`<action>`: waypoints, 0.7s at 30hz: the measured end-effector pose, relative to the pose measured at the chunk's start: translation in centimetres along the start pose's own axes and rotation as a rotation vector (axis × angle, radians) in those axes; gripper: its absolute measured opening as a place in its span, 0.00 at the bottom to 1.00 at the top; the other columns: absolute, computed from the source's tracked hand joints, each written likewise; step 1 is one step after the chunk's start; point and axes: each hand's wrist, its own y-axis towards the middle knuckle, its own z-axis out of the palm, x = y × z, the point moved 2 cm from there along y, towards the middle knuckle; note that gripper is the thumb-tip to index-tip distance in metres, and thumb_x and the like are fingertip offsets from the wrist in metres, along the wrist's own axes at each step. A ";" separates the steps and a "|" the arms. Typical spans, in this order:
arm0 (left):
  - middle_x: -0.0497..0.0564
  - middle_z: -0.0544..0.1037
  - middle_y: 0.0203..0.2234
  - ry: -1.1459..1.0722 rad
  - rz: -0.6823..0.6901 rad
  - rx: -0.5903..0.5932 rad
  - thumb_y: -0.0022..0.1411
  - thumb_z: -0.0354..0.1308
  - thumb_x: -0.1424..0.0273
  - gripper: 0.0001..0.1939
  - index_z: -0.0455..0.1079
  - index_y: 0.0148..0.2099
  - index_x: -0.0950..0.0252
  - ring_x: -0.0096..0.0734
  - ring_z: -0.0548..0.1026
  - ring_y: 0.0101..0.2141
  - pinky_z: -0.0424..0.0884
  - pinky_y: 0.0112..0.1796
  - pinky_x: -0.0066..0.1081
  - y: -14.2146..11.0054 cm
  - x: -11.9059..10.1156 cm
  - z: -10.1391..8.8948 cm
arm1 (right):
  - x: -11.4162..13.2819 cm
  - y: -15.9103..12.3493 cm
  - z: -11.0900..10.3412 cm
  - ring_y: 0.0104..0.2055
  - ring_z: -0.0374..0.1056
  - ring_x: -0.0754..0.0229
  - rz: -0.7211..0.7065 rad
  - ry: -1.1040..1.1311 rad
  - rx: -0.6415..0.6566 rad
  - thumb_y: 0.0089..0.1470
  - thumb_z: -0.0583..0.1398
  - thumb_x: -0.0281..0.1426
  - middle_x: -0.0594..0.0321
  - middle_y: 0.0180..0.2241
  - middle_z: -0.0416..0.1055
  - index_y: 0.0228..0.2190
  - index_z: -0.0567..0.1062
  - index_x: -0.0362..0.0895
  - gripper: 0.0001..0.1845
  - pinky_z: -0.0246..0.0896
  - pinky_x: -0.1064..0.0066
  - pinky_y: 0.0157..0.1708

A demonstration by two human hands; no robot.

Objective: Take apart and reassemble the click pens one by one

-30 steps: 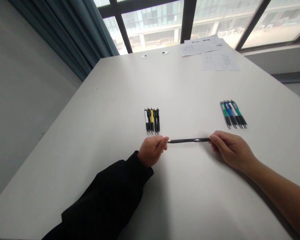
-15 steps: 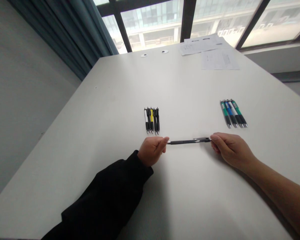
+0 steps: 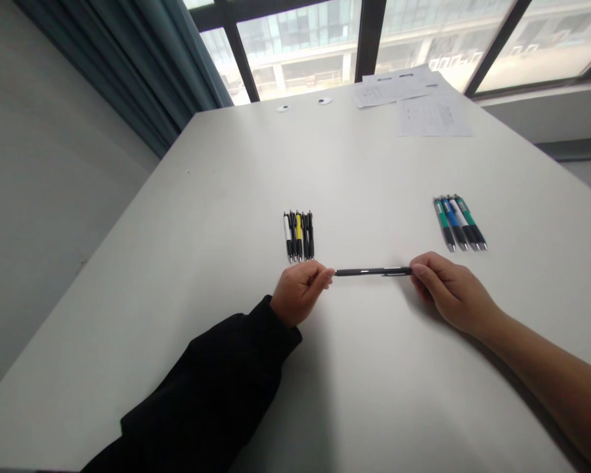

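Note:
A black pen [image 3: 372, 271] is stretched sideways between my two hands, roughly level above the white table. My left hand [image 3: 300, 292], in a black sleeve, pinches its tip end. The clip end is pinched between the thumb and fingers of my right hand [image 3: 453, 289]. Just beyond my left hand lies a row of several pens [image 3: 299, 236], black ones with one white and one yellow barrel, their tips partly covered by the hand. Farther right, beyond my right hand, several green, blue and white pens [image 3: 459, 223] with black grips lie side by side.
Printed papers [image 3: 433, 117] lie at the far right end of the white table [image 3: 217, 217]. Two small white oval pieces [image 3: 325, 101] are near its far edge. A blue-grey curtain [image 3: 142, 66] hangs at the left, beside large windows [image 3: 300, 49].
The pen has moved slightly away from me and turned about its length, so its clip now faces toward me. Both hands still hold its ends; the right has shifted slightly left.

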 end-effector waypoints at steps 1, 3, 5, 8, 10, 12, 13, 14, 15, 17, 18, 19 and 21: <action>0.48 0.75 0.22 0.002 -0.004 -0.006 0.72 0.53 0.61 0.20 0.70 0.29 0.64 0.26 0.72 0.25 0.66 0.31 0.27 0.0 0.0 0.0 | 0.0 0.0 0.0 0.18 0.62 0.63 0.006 0.007 0.002 0.70 0.50 0.40 0.69 0.18 0.68 0.29 0.68 0.48 0.18 0.57 0.68 0.24; 0.47 0.74 0.23 0.018 -0.011 -0.014 0.72 0.54 0.60 0.19 0.71 0.30 0.65 0.26 0.69 0.24 0.65 0.30 0.28 0.0 0.0 0.0 | 0.1 0.1 0.0 0.18 0.62 0.63 0.008 0.017 0.004 0.70 0.51 0.40 0.69 0.18 0.68 0.30 0.68 0.48 0.16 0.57 0.68 0.24; 0.47 0.73 0.22 0.038 -0.013 -0.023 0.71 0.55 0.60 0.19 0.72 0.30 0.65 0.26 0.66 0.23 0.63 0.29 0.28 0.0 0.0 -0.1 | 0.3 0.1 0.0 0.18 0.62 0.62 0.008 0.019 -0.001 0.69 0.52 0.39 0.69 0.18 0.68 0.31 0.68 0.48 0.15 0.57 0.69 0.24; 0.45 0.70 0.21 0.036 -0.018 -0.027 0.71 0.56 0.60 0.18 0.73 0.31 0.65 0.25 0.63 0.22 0.61 0.28 0.28 0.0 0.0 -0.1 | 0.3 0.2 0.0 0.18 0.62 0.62 0.016 0.014 -0.012 0.68 0.52 0.38 0.69 0.18 0.68 0.31 0.68 0.48 0.13 0.57 0.69 0.24; 0.45 0.69 0.21 0.024 -0.031 -0.029 0.70 0.57 0.60 0.17 0.73 0.32 0.65 0.25 0.62 0.22 0.60 0.27 0.28 0.0 0.1 -0.1 | 0.2 0.2 0.1 0.18 0.62 0.62 0.032 0.013 -0.016 0.68 0.53 0.39 0.69 0.18 0.68 0.32 0.68 0.48 0.13 0.57 0.69 0.24; 0.44 0.67 0.20 0.012 -0.047 -0.034 0.70 0.58 0.60 0.16 0.74 0.33 0.65 0.24 0.61 0.22 0.59 0.27 0.27 0.0 0.3 -0.1 | 0.1 0.2 0.2 0.19 0.62 0.62 0.054 0.021 -0.023 0.67 0.54 0.39 0.69 0.18 0.68 0.33 0.69 0.48 0.12 0.57 0.69 0.24; 0.43 0.66 0.19 0.006 -0.052 -0.039 0.69 0.58 0.60 0.16 0.74 0.33 0.65 0.24 0.61 0.21 0.59 0.26 0.27 0.0 0.4 -0.1 | 0.0 0.2 0.3 0.19 0.62 0.63 0.063 0.029 -0.026 0.67 0.55 0.40 0.70 0.18 0.68 0.33 0.69 0.48 0.12 0.57 0.69 0.24; 0.42 0.65 0.19 0.000 -0.054 -0.046 0.69 0.59 0.60 0.15 0.74 0.34 0.65 0.23 0.60 0.21 0.59 0.26 0.27 -0.1 0.4 -0.1 | -0.1 0.2 0.3 0.19 0.62 0.63 0.068 0.040 -0.029 0.67 0.55 0.40 0.70 0.18 0.68 0.34 0.68 0.48 0.11 0.57 0.69 0.23; 0.42 0.64 0.18 -0.006 -0.054 -0.051 0.68 0.60 0.60 0.14 0.74 0.34 0.65 0.23 0.59 0.21 0.58 0.26 0.27 -0.1 0.5 0.0 | -0.2 0.1 0.4 0.18 0.62 0.63 0.072 0.051 -0.031 0.67 0.55 0.40 0.70 0.18 0.68 0.34 0.68 0.48 0.11 0.57 0.70 0.23; 0.41 0.62 0.18 -0.022 -0.061 -0.061 0.67 0.61 0.61 0.13 0.74 0.36 0.65 0.22 0.59 0.20 0.58 0.25 0.26 -0.2 0.7 0.0 | -0.4 0.1 0.5 0.18 0.61 0.64 0.072 0.073 -0.031 0.67 0.56 0.40 0.71 0.18 0.68 0.35 0.68 0.48 0.11 0.56 0.70 0.22; 0.40 0.61 0.18 -0.036 -0.073 -0.065 0.67 0.62 0.61 0.12 0.74 0.37 0.65 0.22 0.58 0.20 0.57 0.25 0.26 -0.2 0.8 0.1 | -0.5 0.1 0.5 0.18 0.61 0.64 0.068 0.083 -0.030 0.66 0.56 0.40 0.71 0.18 0.68 0.35 0.67 0.48 0.10 0.56 0.70 0.22; 0.40 0.61 0.17 -0.064 -0.093 -0.063 0.67 0.62 0.61 0.11 0.75 0.38 0.65 0.22 0.59 0.20 0.57 0.24 0.25 -0.2 0.9 0.1 | -0.6 0.1 0.5 0.18 0.61 0.64 0.062 0.090 -0.027 0.66 0.56 0.40 0.71 0.18 0.68 0.36 0.67 0.47 0.10 0.56 0.71 0.21; 0.40 0.63 0.16 -0.174 -0.152 -0.050 0.67 0.63 0.60 0.12 0.75 0.41 0.65 0.22 0.61 0.18 0.58 0.23 0.25 -0.3 1.2 0.2 | -0.7 0.1 0.5 0.18 0.61 0.63 0.050 0.095 -0.015 0.66 0.57 0.40 0.70 0.19 0.68 0.37 0.68 0.47 0.10 0.56 0.71 0.21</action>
